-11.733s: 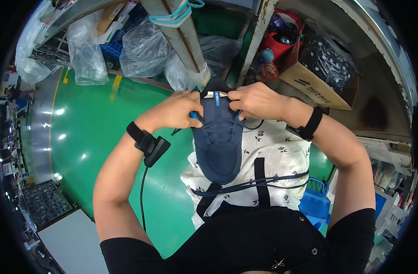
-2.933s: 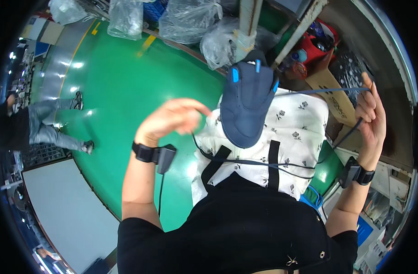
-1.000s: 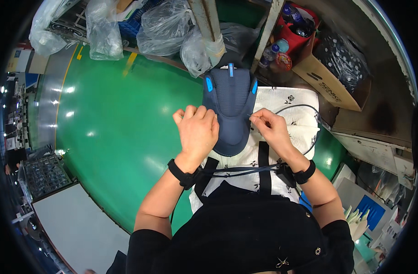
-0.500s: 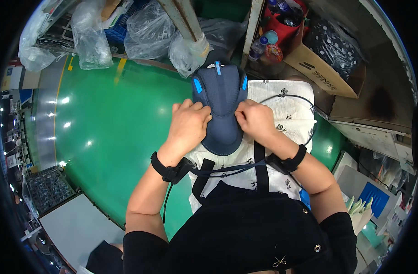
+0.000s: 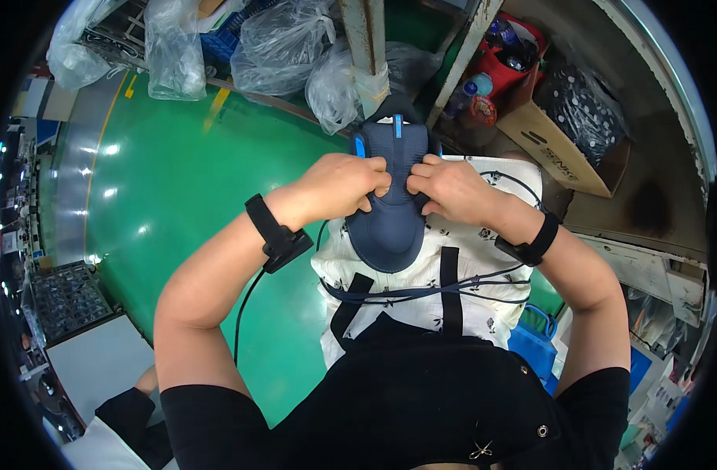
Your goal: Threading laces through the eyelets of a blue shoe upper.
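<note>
A dark navy shoe upper (image 5: 386, 239) with bright blue accents lies over my lap, its rounded toe pointing toward me. My left hand (image 5: 344, 186) is closed on it left of the middle strip, with curled fingers and thumb pressing the fabric. Opposite, my right hand (image 5: 456, 188) pinches the upper on its right side with bent fingers. Both hands partly cover its sides. Beneath it is a white cloth (image 5: 480, 254) with black flowers and black straps. Each wrist wears a black band with a small box and cable.
A rusty metal post (image 5: 364, 39) rises just beyond the shoe upper, beside clear plastic bags (image 5: 284, 55). A cardboard box (image 5: 558, 149) and a red bag (image 5: 523, 59) stand at the far right. A blue container (image 5: 534, 348) is near my right elbow. Another person's arm (image 5: 145, 381) shows lower left.
Both hands have shifted inward on the upper, from its side edges toward the middle strip, and my elbows have spread outward. The view has shifted slightly.
</note>
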